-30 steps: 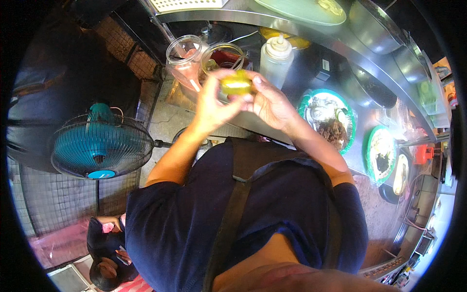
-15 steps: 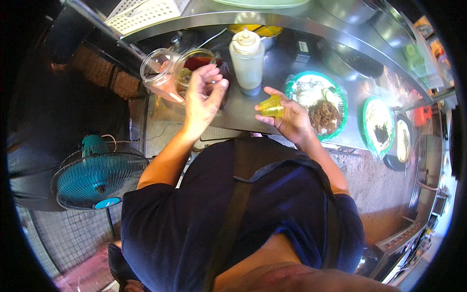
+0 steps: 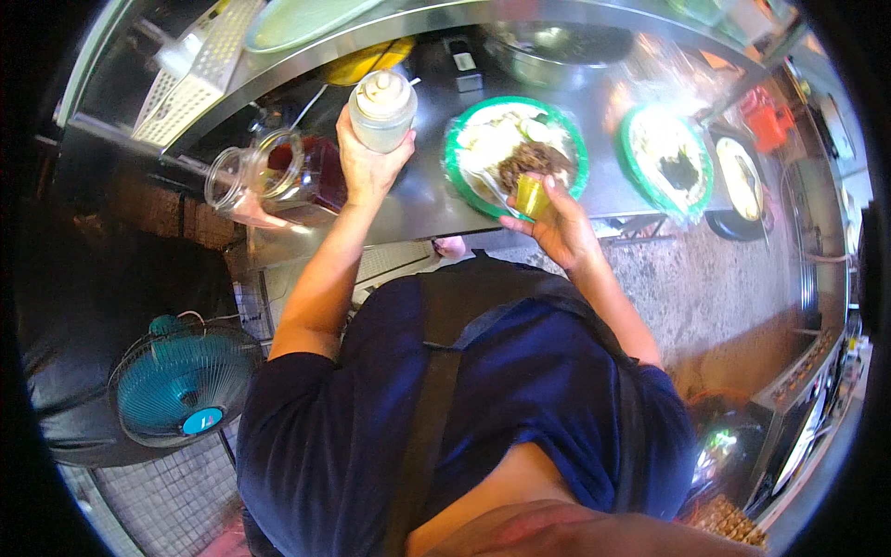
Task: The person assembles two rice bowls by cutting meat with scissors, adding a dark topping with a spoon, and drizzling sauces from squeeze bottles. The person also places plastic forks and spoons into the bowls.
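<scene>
Just behind the front edge of the long stainless steel counter (image 3: 425,190), the left hand (image 3: 371,172) is gripping a clear round squeeze bottle with a cream-coloured nozzle cap (image 3: 382,113), fingers wrapping around the body, nozzle pointing up. Base is hiding behind the hand, so I can't tell if it's touching steel. The right hand (image 3: 562,226) is pinching a small see-through yellow plastic cup (image 3: 531,197), which is showing against the front rim of a round green-edged plate (image 3: 452,160); touching or not, can't say.

So what's just changed: half a second ago the left hand was hovering by the jars and the bottle was standing on its own. Now the bottle is sitting in that hand, so both hands are being kept busy, and the work is looking like a bottle-plus-cup thing.

Further out, brown shredded food (image 3: 538,162) is lying on the plate, and two clear wide-mouthed jars (image 3: 225,181) are standing toward the counter's left end. They're showing further left than before, since the view is swinging right.
</scene>
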`<state>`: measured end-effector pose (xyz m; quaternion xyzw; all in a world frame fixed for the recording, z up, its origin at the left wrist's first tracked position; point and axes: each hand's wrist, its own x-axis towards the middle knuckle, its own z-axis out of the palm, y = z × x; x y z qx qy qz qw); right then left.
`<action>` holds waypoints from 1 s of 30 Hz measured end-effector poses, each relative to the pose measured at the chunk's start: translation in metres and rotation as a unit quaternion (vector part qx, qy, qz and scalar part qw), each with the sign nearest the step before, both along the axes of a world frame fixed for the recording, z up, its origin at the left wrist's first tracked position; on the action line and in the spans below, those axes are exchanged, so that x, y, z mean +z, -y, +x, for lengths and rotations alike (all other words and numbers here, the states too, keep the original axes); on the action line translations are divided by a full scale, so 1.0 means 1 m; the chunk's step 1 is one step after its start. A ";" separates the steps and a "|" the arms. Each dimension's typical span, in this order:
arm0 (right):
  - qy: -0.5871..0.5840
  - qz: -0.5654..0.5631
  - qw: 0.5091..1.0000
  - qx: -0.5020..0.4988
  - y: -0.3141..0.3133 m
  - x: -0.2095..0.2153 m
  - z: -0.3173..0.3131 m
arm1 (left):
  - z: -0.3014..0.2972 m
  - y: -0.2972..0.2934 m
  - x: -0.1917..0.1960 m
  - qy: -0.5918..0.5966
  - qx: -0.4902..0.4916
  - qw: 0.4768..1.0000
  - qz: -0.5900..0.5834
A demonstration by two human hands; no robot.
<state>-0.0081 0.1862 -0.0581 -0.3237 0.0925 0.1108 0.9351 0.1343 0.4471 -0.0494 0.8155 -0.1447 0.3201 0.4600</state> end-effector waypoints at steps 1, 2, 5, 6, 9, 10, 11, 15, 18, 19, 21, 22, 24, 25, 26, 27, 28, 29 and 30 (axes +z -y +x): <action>0.005 0.008 1.000 0.002 0.010 0.000 -0.005 | -0.009 0.006 0.008 0.007 -0.017 0.999 0.035; 0.013 0.011 1.000 0.004 0.022 -0.002 -0.007 | -0.016 0.016 0.020 0.030 -0.035 0.996 0.078; 0.091 -0.009 0.996 0.012 0.046 0.004 -0.014 | -0.043 0.035 0.053 0.076 -0.078 0.968 0.224; 0.090 -0.032 0.995 0.010 0.051 0.012 -0.019 | -0.048 0.040 0.059 0.082 -0.084 0.958 0.261; 0.141 -0.145 0.979 0.017 0.063 0.024 -0.025 | -0.063 0.051 0.076 0.105 -0.102 0.921 0.361; 0.151 -0.171 0.973 0.024 0.067 0.028 -0.025 | -0.066 0.055 0.082 0.116 -0.113 0.908 0.386; 0.173 -0.213 0.962 0.007 0.068 0.027 -0.025 | -0.069 0.059 0.087 0.128 -0.122 0.894 0.411; 0.237 -0.322 0.917 -0.010 0.070 0.019 -0.023 | -0.080 0.071 0.107 0.168 -0.117 0.842 0.499; 0.264 -0.315 0.912 0.004 0.069 0.017 -0.024 | -0.083 0.077 0.122 0.220 -0.088 0.799 0.553; 0.270 -0.318 0.909 0.007 0.069 0.016 -0.023 | -0.084 0.079 0.127 0.239 -0.077 0.783 0.569; 0.276 -0.327 0.904 0.007 0.067 0.012 -0.023 | -0.089 0.083 0.138 0.258 -0.064 0.757 0.597; 0.276 -0.334 0.901 0.004 0.066 0.010 -0.024 | -0.091 0.085 0.142 0.266 -0.064 0.750 0.602; 0.277 -0.345 0.897 0.000 0.064 0.005 -0.024 | -0.094 0.088 0.150 0.277 -0.059 0.728 0.624; 0.276 -0.350 0.895 0.000 0.064 0.004 -0.024 | -0.095 0.089 0.154 0.282 -0.055 0.722 0.630; 0.276 -0.356 0.893 0.000 0.063 0.004 -0.024 | -0.095 0.090 0.157 0.287 -0.051 0.716 0.635; 0.267 -0.357 0.895 0.004 0.062 0.006 -0.025 | -0.096 0.090 0.160 0.291 -0.048 0.710 0.640; 0.257 -0.358 0.898 0.009 0.061 0.011 -0.027 | -0.096 0.089 0.162 0.290 -0.045 0.709 0.642; 0.248 -0.359 0.900 0.014 0.060 0.014 -0.028 | -0.097 0.088 0.164 0.290 -0.042 0.707 0.643; 0.253 -0.361 0.898 0.012 0.058 0.013 -0.026 | -0.097 0.086 0.165 0.289 -0.039 0.706 0.645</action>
